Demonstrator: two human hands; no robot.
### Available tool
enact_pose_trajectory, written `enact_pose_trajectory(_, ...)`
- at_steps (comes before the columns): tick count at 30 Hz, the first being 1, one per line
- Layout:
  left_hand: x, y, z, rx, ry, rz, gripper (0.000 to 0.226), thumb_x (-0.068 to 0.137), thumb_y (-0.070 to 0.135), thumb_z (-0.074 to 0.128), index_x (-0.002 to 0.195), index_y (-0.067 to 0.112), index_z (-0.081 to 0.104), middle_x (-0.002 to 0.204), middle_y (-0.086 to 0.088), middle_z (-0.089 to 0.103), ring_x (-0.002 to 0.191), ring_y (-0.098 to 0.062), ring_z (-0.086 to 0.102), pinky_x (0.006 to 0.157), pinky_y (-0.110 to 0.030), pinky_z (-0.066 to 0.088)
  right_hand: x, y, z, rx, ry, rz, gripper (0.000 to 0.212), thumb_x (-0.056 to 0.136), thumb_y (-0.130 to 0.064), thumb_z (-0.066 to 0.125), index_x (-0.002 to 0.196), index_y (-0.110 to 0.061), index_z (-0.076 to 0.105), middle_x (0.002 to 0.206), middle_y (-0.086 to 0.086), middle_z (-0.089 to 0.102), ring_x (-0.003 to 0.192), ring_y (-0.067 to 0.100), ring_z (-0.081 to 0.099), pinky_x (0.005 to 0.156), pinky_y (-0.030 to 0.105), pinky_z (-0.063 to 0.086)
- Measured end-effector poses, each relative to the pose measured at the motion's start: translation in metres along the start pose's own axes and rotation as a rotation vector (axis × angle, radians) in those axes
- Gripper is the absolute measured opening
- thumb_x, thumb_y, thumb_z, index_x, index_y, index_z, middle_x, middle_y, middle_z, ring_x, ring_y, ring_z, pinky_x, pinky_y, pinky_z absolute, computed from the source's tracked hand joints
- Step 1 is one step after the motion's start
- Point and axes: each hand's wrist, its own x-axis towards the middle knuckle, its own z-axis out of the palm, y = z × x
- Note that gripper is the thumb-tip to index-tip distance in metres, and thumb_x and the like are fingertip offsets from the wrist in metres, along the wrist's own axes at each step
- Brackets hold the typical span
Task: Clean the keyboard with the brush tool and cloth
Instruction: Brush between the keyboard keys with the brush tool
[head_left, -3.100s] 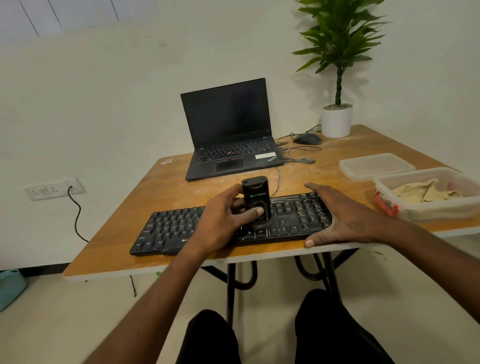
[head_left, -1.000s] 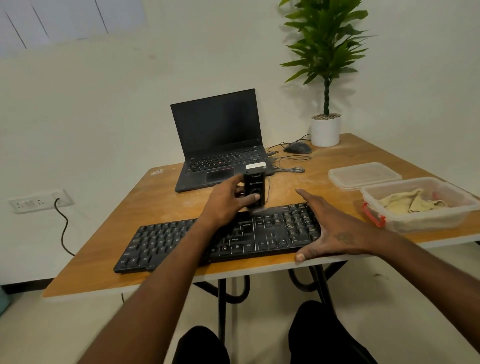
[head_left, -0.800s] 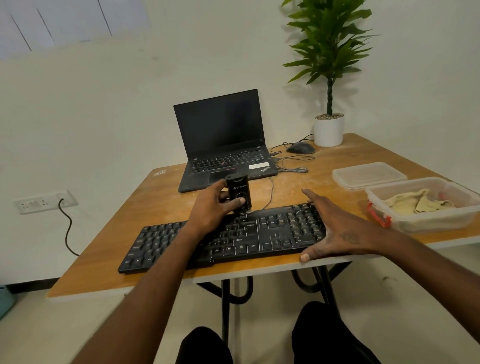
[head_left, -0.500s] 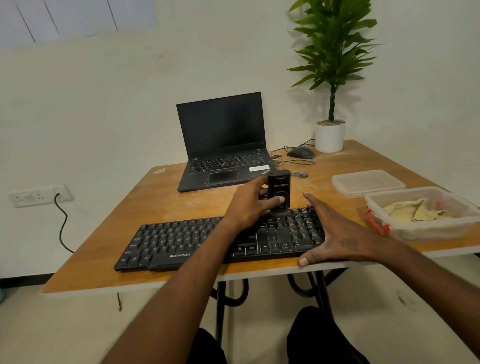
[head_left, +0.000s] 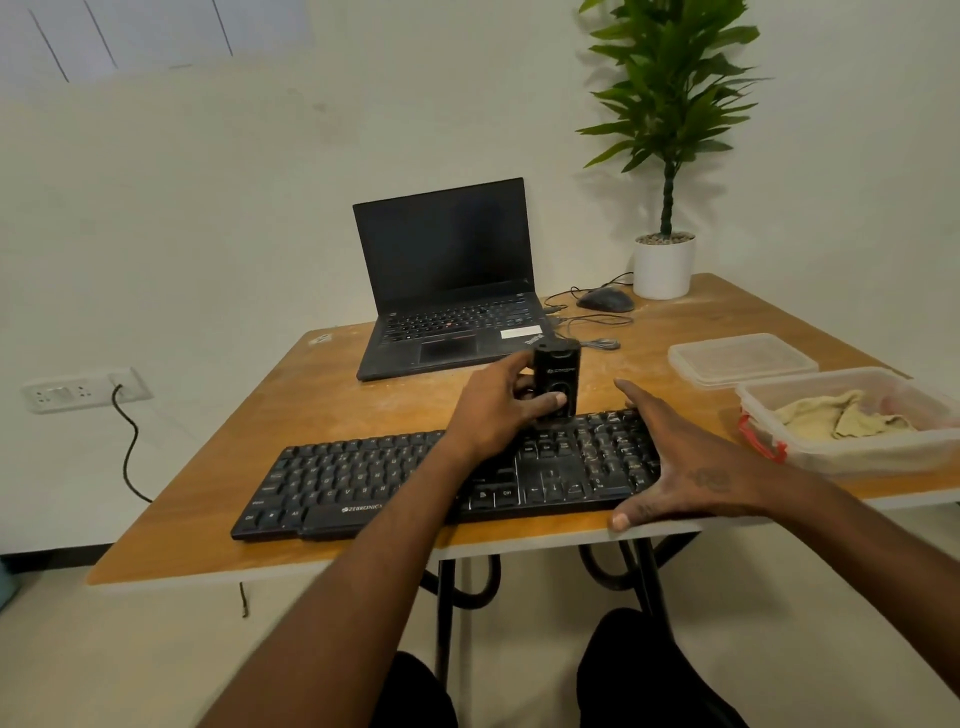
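Step in hand: I judge this to be the brushing stage; the cloth stage is not yet begun.
Left hand (head_left: 498, 410): I have its fingers and thumb curled round the brush tool (head_left: 557, 382), a black upright block, its lower end on the far key rows.
Right hand (head_left: 675, 467): fingers straight and spread, palm down, pressing on the right end of the keyboard (head_left: 374, 483) to steady it.
Keyboard position: near edge of the table (head_left: 291, 415), at 6 o'clock on the tabletop, lying crosswise.
Brush position: about 1 o'clock from the keyboard's centre, near the number pad.
Bristles: hidden under the tool body; I cannot tell whether they touch the keys.
Cloth (head_left: 841, 418): crumpled in the clear box (head_left: 779, 415) at 3 o'clock, well apart from both hands; its lid (head_left: 743, 358) lies just beyond.
Next move, my judgement: draw the brush along the rows with light downward pressure, right hand holding firm.
Background: a laptop (head_left: 447, 291) at 12 o'clock.
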Motion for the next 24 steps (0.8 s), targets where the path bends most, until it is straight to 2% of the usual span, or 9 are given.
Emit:
enact_pose_trajectory(3,0.003,-0.001,-0.004,0.017,-0.008,-0.015,0.059,0.094,0.019,0.077,0.148,0.017,0.053,0.145,-0.004,0.065,0.131,-0.011,0.061,0.094,-0.015,0.050,-0.001,0.001,-0.001,0.029,0.008,-0.002,0.150,0.046,-0.073,0.088,0.151,-0.049,-0.016,0.167,-0.008,0.000,0.152,0.016,0.013,0.122,0.041,0.024)
enact_pose_trajectory(5,-0.003,-0.007,-0.018,0.028,0.003,-0.041,0.058,0.095,0.017,0.076,0.148,0.018,0.053,0.142,-0.001,0.066,0.120,0.000,0.061,0.082,-0.006,0.050,-0.001,0.003,-0.001,0.049,0.016,0.002,0.150,0.046,-0.072,0.089,0.151,-0.049,-0.016,0.167,-0.006,0.002,0.152,0.017,0.015,0.122,0.040,0.024)
enact_pose_trajectory(7,-0.010,-0.014,-0.031,0.023,0.020,-0.068,0.056,0.095,0.017,0.076,0.147,0.019,0.053,0.138,0.003,0.066,0.108,0.009,0.060,0.079,-0.002,0.050,-0.001,0.003,-0.001,0.059,0.023,0.010,0.151,0.045,-0.071,0.089,0.151,-0.049,-0.016,0.167,-0.004,0.006,0.151,0.018,0.019,0.121,0.038,0.025)
enact_pose_trajectory(9,-0.012,-0.014,-0.032,0.011,0.022,-0.070,0.056,0.095,0.018,0.076,0.146,0.020,0.053,0.138,0.004,0.067,0.107,0.008,0.063,0.085,-0.008,0.053,-0.001,0.003,0.000,0.068,0.033,0.019,0.152,0.043,-0.072,0.090,0.150,-0.050,-0.016,0.167,-0.002,0.011,0.149,0.018,0.023,0.120,0.036,0.027)
enact_pose_trajectory(11,-0.008,-0.009,-0.021,-0.001,0.006,-0.047,0.056,0.094,0.019,0.077,0.146,0.019,0.054,0.140,-0.001,0.067,0.120,-0.006,0.067,0.097,-0.023,0.057,-0.001,0.003,0.001,0.084,0.037,0.025,0.154,0.041,-0.072,0.090,0.150,-0.050,-0.016,0.166,0.000,0.015,0.148,0.018,0.026,0.118,0.034,0.028)
enact_pose_trajectory(13,0.001,0.001,0.000,0.007,-0.007,-0.004,0.057,0.093,0.019,0.078,0.145,0.018,0.056,0.141,-0.004,0.067,0.128,-0.015,0.065,0.100,-0.029,0.057,-0.001,0.003,0.001,0.096,0.039,0.031,0.155,0.039,-0.073,0.090,0.150,-0.051,-0.016,0.165,0.000,0.019,0.146,0.016,0.029,0.117,0.032,0.030)
enact_pose_trajectory(18,0.024,0.024,0.042,0.006,-0.017,0.062,0.058,0.092,0.024,0.081,0.144,0.021,0.057,0.140,-0.003,0.069,0.128,-0.017,0.066,0.107,-0.043,0.056,0.000,0.000,0.000,0.151,0.042,0.021,0.152,0.043,-0.063,0.095,0.149,-0.053,-0.013,0.148,-0.013,0.034,0.133,0.007,0.043,0.105,0.022,0.040)
enact_pose_trajectory(20,0.025,0.023,0.038,-0.001,-0.030,0.049,0.058,0.093,0.023,0.080,0.146,0.020,0.056,0.140,-0.003,0.069,0.127,-0.016,0.067,0.104,-0.038,0.057,-0.001,0.000,-0.001,0.152,0.045,0.028,0.155,0.042,-0.065,0.094,0.149,-0.052,-0.017,0.156,-0.009,0.031,0.134,0.008,0.041,0.108,0.025,0.039)
enact_pose_trajectory(24,0.013,0.005,0.004,0.008,-0.036,-0.014,0.058,0.094,0.019,0.077,0.147,0.018,0.053,0.139,-0.004,0.068,0.119,-0.008,0.067,0.089,-0.017,0.055,-0.001,0.003,-0.001,0.146,0.029,0.058,0.161,0.042,-0.067,0.092,0.148,-0.047,-0.027,0.166,0.001,0.017,0.147,0.021,0.031,0.117,0.032,0.028)
